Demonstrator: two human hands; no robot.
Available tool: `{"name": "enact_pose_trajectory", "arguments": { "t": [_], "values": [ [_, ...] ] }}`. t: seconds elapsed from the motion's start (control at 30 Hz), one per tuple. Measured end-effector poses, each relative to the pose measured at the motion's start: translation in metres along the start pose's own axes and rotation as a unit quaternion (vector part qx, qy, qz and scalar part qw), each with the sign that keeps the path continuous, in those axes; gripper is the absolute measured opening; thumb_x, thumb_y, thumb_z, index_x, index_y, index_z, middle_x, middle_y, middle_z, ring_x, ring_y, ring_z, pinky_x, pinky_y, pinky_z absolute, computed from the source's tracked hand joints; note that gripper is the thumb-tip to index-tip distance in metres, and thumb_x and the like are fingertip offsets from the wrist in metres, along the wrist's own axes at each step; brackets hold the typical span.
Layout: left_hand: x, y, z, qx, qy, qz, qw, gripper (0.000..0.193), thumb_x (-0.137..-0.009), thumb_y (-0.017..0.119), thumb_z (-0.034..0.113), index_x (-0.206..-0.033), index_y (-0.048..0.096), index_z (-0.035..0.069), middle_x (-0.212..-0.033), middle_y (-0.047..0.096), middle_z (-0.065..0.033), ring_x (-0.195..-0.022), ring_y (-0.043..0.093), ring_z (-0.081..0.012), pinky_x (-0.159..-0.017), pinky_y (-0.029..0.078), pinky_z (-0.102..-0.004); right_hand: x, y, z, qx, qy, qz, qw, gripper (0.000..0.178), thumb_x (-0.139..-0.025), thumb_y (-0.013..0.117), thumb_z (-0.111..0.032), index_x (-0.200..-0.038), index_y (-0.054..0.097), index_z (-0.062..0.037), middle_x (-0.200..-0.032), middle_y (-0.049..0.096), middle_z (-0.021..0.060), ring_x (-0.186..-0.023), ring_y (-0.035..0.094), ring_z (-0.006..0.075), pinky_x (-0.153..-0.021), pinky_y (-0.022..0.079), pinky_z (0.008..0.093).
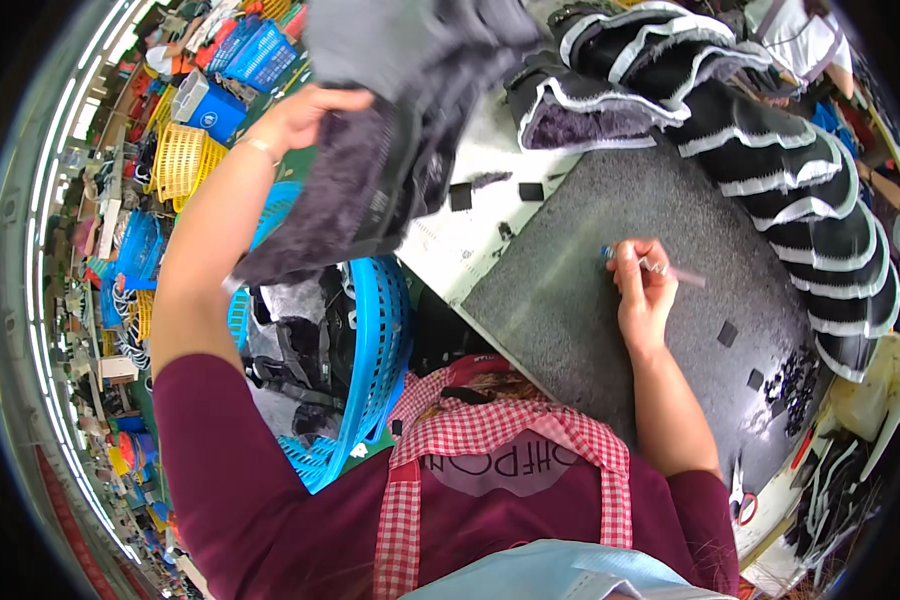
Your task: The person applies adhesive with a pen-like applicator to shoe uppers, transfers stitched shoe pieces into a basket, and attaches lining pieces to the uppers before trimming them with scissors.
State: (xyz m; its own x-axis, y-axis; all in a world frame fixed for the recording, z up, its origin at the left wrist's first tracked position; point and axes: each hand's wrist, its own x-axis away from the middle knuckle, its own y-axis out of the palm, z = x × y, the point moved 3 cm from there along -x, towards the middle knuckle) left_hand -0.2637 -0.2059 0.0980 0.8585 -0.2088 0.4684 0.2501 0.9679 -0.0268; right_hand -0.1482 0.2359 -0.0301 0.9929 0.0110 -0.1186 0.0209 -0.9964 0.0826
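My left hand is raised at the upper left, thumb and fingers closed on a black fabric piece with dark purple-grey plush lining. The piece hangs over a blue plastic basket and is partly blurred. Over the dark grey board on the table, my right hand pinches a thin pen-like stick with a blue end. More black plush-lined pieces lie inside the basket.
A long overlapping row of black pieces with white edges curves along the table's far right. Small black squares, a heap of black bits and scissors lie on the table. Yellow baskets and blue crates stand at left.
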Motion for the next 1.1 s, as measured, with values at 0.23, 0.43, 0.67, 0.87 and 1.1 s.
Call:
{"name": "enact_pose_trajectory", "arguments": {
  "t": [0.23,0.43,0.67,0.87,1.1],
  "values": [
    [-0.102,0.018,-0.021,-0.562,-0.191,0.026,0.805,0.026,-0.045,0.066,0.014,-0.068,0.069,0.003,-0.081,0.064,-0.0145,-0.073,0.058,-0.0254,-0.056,0.042,-0.0379,0.002,0.012,-0.006,0.073,0.015,-0.027,0.997,0.016,-0.097,0.059,-0.016,-0.091,0.059,-0.0018,-0.077,0.061,0.0017,-0.069,0.052,0.0066,-0.063,0.042,0.0219],
    [-0.115,0.002,-0.033,-0.594,-0.118,-0.029,0.795,0.026,-0.06,0.071,0.025,-0.079,0.072,0.007,-0.09,0.069,-0.0113,-0.084,0.061,-0.0253,-0.073,0.047,-0.0417,-0.001,0.02,-0.007,0.108,0.012,0.01,0.994,0.013,-0.097,0.058,-0.016,-0.095,0.062,-0.0035,-0.077,0.062,0.0036,-0.061,0.049,0.0052,-0.055,0.038,0.0184],
    [0.045,-0.011,-0.019,-0.353,0.208,0.145,0.901,0.055,-0.076,0.078,0.024,-0.12,0.058,-0.002,-0.114,0.064,-0.0164,-0.101,0.061,-0.0232,-0.085,0.05,-0.0337,-0.002,0.004,-0.001,0.088,-0.024,0.042,0.995,0.016,-0.098,0.058,-0.018,-0.094,0.062,-0.0026,-0.073,0.062,0.0043,-0.056,0.047,0.0057,-0.049,0.035,0.0184],
    [0.292,-0.064,-0.189,-0.264,0.206,0.499,0.799,0.056,-0.071,0.077,0.045,-0.107,0.068,0.003,-0.107,0.068,-0.0145,-0.102,0.063,-0.0265,-0.09,0.049,-0.0411,0.001,0.017,-0.004,0.058,-0.043,0.032,0.997,0.016,-0.096,0.063,-0.022,-0.094,0.062,-0.0069,-0.075,0.062,0.0024,-0.059,0.049,0.0052,-0.052,0.034,0.018],
    [0.42,0.007,-0.433,0.018,-0.286,0.786,0.548,0.114,-0.057,0.087,0.056,-0.14,0.04,-0.007,-0.14,0.046,-0.0248,-0.129,0.047,-0.0344,-0.105,0.04,-0.0413,0.001,0.011,-0.007,0.121,-0.049,0.044,0.99,0.016,-0.095,0.063,-0.024,-0.093,0.063,-0.0087,-0.076,0.061,0.0023,-0.06,0.045,0.0055,-0.055,0.032,0.0194]
  ]
}}
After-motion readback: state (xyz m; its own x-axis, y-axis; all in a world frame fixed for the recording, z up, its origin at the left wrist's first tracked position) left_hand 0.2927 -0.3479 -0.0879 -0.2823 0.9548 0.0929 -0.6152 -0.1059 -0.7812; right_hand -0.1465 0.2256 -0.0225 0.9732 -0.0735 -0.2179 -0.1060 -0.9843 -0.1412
